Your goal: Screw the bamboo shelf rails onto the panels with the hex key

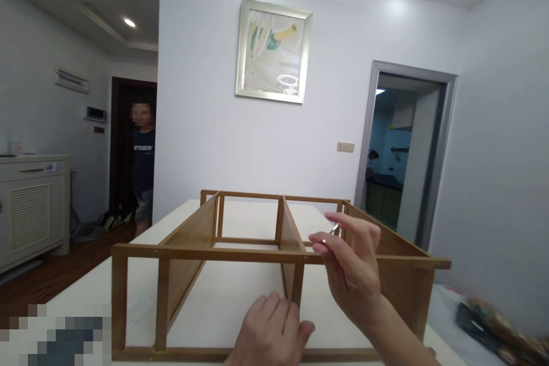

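Note:
A wooden shelf frame [206,253] with slatted rails and three upright panels lies on a white table [244,303]. My left hand [271,329] rests with fingers curled against the lower part of the middle panel [288,240], near its front post. My right hand [349,266] is raised just above the top front rail, thumb and fingers pinched on a small metal piece [333,230] too small to name.
Another person [143,166] stands in the dark doorway at the left. A white cabinet [32,209] sits against the left wall. An open door [401,154] lies right of the table. A dark bag [497,326] lies at the lower right. A framed picture [273,50] hangs ahead.

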The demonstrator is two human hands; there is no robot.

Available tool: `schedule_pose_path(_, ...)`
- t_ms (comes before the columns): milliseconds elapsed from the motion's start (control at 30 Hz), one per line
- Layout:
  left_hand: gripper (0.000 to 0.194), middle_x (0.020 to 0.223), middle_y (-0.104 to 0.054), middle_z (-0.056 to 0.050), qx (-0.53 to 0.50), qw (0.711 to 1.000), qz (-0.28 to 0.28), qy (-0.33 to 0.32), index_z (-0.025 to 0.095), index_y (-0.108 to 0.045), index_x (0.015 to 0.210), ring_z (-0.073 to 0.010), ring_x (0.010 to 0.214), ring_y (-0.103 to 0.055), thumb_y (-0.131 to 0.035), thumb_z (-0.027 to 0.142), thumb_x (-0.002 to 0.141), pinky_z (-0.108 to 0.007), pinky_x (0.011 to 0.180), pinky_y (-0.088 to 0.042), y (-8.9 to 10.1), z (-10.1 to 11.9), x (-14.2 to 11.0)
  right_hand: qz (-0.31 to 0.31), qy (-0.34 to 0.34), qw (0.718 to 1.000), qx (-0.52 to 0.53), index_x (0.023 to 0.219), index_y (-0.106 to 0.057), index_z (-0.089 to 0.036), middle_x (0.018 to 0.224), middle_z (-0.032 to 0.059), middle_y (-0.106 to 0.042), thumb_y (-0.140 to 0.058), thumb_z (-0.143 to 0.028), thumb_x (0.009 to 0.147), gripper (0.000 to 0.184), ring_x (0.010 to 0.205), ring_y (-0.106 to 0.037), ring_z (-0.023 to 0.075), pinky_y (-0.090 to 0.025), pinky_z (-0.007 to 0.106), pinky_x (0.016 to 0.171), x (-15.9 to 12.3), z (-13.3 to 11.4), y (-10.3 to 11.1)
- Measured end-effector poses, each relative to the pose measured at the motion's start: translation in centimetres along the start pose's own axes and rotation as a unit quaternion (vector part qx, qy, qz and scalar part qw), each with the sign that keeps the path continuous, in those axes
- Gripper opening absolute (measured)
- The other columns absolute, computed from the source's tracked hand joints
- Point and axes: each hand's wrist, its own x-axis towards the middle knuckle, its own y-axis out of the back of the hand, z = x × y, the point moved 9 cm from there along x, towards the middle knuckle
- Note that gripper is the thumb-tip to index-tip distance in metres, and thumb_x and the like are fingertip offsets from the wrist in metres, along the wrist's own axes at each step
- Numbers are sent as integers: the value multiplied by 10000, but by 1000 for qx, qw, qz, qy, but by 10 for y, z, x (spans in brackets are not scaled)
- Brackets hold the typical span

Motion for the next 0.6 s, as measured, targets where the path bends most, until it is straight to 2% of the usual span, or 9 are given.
schedule_pose_path(33, 189, 771, -700, -109, 20, 997, 77, -18, 144, -669, 897, -263, 727, -655, -546, 286, 881, -409, 667, -500, 25, 0, 11, -11, 15, 1000, 14, 899, -653, -209, 995, 78, -623, -532, -135, 920, 143, 985, -552, 222, -449, 431, 892, 4, -3, -3)
schedule_pose_path(67, 246, 931, -711, -138, 37, 990, 132, -17, 116, -645, 1032, -291, 887, -653, -553, 286, 880, -444, 800, -497, 45, -2, 22, -17, 25, 999, 31, 892, -616, -205, 903, 59, -635, -497, -122, 931, 150, 979, -555, 220, -420, 463, 941, 6, -4, -5)
schedule_pose_path(100, 287, 1031, -695, -156, 48, 982, 183, 5, 95, -614, 1100, -308, 1007, -624, -550, 270, 882, -465, 896, -467, 62, -8, 33, -18, 29, 998, 52, 887, -583, -201, 817, 41, -620, -470, -113, 938, 152, 956, -558, 217, -405, 483, 961, 5, -5, -7)
schedule_pose_path(133, 324, 1082, -678, -163, 51, 980, 191, 22, 82, -587, 1145, -312, 1069, -596, -543, 275, 889, -473, 940, -442, 69, -14, 44, -13, 25, 997, 71, 877, -555, -197, 757, 27, -586, -450, -109, 942, 152, 925, -558, 212, -414, 485, 949, 2, -3, -10)
schedule_pose_path(200, 276, 997, -681, -138, 34, 986, 154, 61, 108, -594, 1084, -292, 983, -609, -527, 302, 900, -468, 885, -449, 64, -26, 63, -6, 2, 996, 91, 865, -520, -194, 736, 15, -519, -427, -126, 952, 145, 803, -543, 183, -480, 402, 814, -10, 5, -16)
schedule_pose_path(300, 154, 729, -636, -47, 0, 992, 68, 108, 190, -589, 829, -231, 705, -578, -514, 306, 900, -418, 690, -429, 40, -39, 75, -6, -80, 993, 87, 875, -482, -204, 739, -5, -470, -369, -145, 975, 162, 603, -491, 127, -454, 259, 554, -33, 27, -31)
schedule_pose_path(367, 160, 682, -611, -27, -8, 991, 60, 122, 207, -563, 764, -220, 663, -551, -515, 286, 895, -404, 659, -392, 32, -43, 73, -12, -104, 993, 58, 958, -486, -205, 764, 0, -520, -350, -152, 983, 149, 586, -527, 127, -467, 250, 538, -44, 35, -38)
schedule_pose_path(500, 162, 698, -605, -29, -14, 990, 77, 120, 208, -556, 770, -215, 676, -535, -516, 300, 897, -392, 669, -354, 31, -44, 68, -5, -79, 997, -6, 1128, -488, -197, 898, 53, -638, -364, -203, 993, 183, 711, -640, 165, -517, 272, 612, -48, 31, -37)
schedule_pose_path(600, 207, 699, -594, -33, -9, 991, 83, 109, 206, -548, 765, -214, 675, -520, -501, 349, 906, -386, 664, -335, 32, -45, 68, -12, -108, 994, 18, 1111, -491, -188, 744, -3, -604, -398, -202, 985, 157, 543, -587, 129, -477, 236, 513, -43, 29, -34)
